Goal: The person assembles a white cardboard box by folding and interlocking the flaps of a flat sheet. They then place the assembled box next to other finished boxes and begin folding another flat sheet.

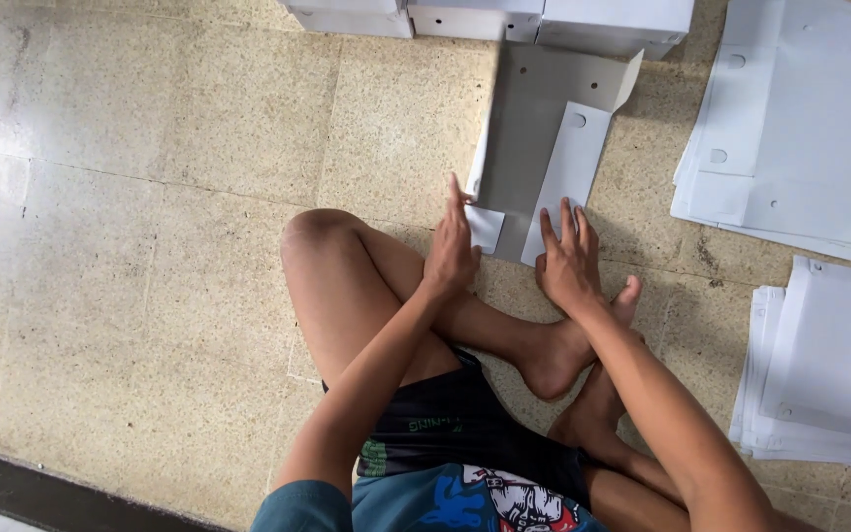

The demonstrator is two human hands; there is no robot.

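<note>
Currently grey box blank (pixel 529 148) pinned flat: left hand (pixel 453 251) open on near flap (pixel 485 227), right hand (pixel 565 264) spread on side panel (pixel 563 182); crooked crease likely if slipped.

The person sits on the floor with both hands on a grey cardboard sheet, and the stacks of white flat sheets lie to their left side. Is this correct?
Not quite. In the head view the stacks of white sheets lie to the person's right, not left. The rest holds: seated on the floor, left hand and right hand rest on the grey cardboard sheet.

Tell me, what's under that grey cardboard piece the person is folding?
The cardboard blank lies on the speckled tile floor. Both hands, left and right, press its near edge; anything beneath is covered.
</note>
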